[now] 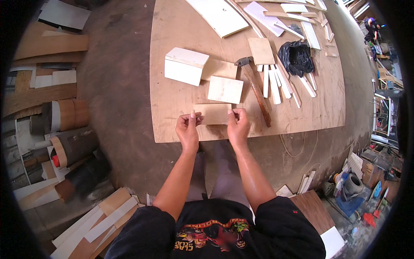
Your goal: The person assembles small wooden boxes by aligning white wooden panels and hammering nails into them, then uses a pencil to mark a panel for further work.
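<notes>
A small thin rectangular wood board (213, 115) is held level near the front edge of the worktable, one hand at each end. My left hand (188, 127) is closed on its left end, thumb on top. My right hand (238, 126) pinches the right end, its thumb also uppermost. Just beyond lies a pale square wood block (225, 90), and behind it a flat brown wood piece (221, 69). A white-faced wooden box shape (184, 65) stands to the left. To the right rests a hammer (257, 90) with a worn wooden handle, head pointing away from me.
The plywood tabletop (172, 123) also carries thin wood strips (276, 84), a tan board piece (261, 51), a black plastic bag (296, 58) and a large white panel (220, 17). Stacked boards (103, 220) and rolls (82, 151) line the left side; clutter covers the floor at lower right.
</notes>
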The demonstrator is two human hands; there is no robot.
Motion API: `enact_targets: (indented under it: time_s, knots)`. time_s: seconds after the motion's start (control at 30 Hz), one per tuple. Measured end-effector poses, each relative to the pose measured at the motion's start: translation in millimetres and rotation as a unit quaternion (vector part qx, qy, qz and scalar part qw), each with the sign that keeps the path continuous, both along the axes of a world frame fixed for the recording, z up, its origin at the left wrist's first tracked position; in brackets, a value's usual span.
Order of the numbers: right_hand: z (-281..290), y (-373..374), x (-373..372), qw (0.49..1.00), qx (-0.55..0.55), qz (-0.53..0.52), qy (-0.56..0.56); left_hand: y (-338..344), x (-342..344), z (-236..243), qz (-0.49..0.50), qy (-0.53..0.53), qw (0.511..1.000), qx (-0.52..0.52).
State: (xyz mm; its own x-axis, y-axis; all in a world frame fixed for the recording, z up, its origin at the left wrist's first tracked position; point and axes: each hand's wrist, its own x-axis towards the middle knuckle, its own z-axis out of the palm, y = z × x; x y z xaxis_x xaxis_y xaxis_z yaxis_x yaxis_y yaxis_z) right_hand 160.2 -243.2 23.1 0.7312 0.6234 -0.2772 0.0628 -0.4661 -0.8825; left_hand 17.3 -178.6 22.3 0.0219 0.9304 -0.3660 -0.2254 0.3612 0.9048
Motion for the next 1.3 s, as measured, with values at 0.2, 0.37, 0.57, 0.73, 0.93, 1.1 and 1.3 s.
enact_targets:
  time_s: [0.2,0.37,0.57,0.73,0.93,1.1,1.3]
  knots:
    - [-4,1,23,0.900,0.014,0.153,-0.409,15,-9,-15,-0.053,0.055,0.997,0.018]
    - [7,15,-21,0.905,0.141,0.254,-0.311,17,-8,-12,-0.120,0.120,0.984,0.061]
    - [-10,29,-40,0.935,0.122,0.210,-0.259,10,-13,-27,-0.099,0.109,0.988,0.053]
    - [-13,33,-28,0.928,0.145,0.245,-0.240,13,-25,-43,-0.134,0.128,0.972,0.147]
    - [-24,17,11,0.936,0.072,0.187,-0.289,34,-18,-34,-0.116,0.269,0.933,0.207]
    - [-12,22,-6,0.882,0.021,0.267,-0.387,52,-14,-42,-0.166,0.371,0.843,0.354]
    - [-19,22,-8,0.893,0.011,0.265,-0.362,54,-11,-51,-0.172,0.381,0.834,0.360]
